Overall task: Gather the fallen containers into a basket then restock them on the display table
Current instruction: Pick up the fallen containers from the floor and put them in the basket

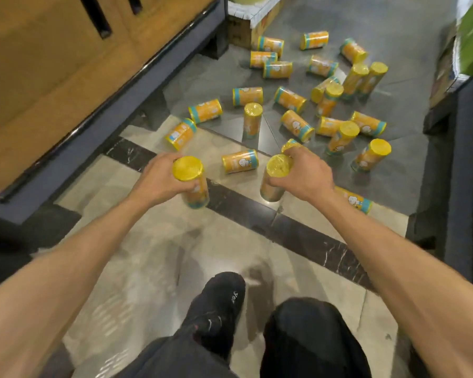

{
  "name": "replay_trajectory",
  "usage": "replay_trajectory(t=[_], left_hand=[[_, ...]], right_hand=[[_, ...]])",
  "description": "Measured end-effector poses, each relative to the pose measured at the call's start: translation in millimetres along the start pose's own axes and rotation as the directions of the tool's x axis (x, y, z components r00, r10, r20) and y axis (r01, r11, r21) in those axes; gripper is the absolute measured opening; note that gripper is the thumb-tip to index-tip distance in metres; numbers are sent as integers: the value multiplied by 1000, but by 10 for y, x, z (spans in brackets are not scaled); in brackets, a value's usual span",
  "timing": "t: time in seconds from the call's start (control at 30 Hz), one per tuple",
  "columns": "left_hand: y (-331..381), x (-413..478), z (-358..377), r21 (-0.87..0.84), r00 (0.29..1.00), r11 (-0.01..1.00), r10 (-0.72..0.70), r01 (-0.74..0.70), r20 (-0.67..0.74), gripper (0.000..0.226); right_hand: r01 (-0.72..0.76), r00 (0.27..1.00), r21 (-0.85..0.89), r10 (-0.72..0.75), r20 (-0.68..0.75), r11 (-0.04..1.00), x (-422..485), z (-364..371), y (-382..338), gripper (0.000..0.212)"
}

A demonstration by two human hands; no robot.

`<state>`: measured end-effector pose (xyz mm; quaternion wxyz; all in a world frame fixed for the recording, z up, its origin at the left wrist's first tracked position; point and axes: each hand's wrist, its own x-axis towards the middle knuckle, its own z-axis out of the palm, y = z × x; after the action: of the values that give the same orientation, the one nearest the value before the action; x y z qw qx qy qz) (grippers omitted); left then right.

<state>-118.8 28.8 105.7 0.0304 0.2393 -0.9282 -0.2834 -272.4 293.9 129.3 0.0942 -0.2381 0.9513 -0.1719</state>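
Though right hand [303, 174] grips container [277, 166], label [269, 190] unreadable (blurred)

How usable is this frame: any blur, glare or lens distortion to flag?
Head view: wide-angle lens bows the wooden counter edge; left hand, right hand and their held containers are motion-blurred; glossy floor shows streaky glare beside the shoe; scattered containers beyond look soft but recognisable.

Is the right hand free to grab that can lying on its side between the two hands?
Probably not now: the right hand grips an upright can. The lying can is close with only floor between, so nothing else blocks it.
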Motion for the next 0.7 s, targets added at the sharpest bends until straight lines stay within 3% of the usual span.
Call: replay_trajectory(t=[0.1,0.27,0.5,0.7], left_hand=[[117,-171,-650,5,994,1000,-16,17,-110,72],[237,-632,-1646,4,973,999,-37,39,-228,61],[155,-1740,-2437,13,890,981,-171,195,-423,48],[-96,-2457,-2866,-15,794,944,-287,331,-536,49]], right_hand=[[94,996,42,-94,-7,995,-54,-191,-435,62],[265,961,64,-269,62,962,-62,-540,-1246,57],[542,830,25,-540,138,840,-214,-866,-2394,79],[634,745,145,-650,150,759,-479,-850,-3182,52]])
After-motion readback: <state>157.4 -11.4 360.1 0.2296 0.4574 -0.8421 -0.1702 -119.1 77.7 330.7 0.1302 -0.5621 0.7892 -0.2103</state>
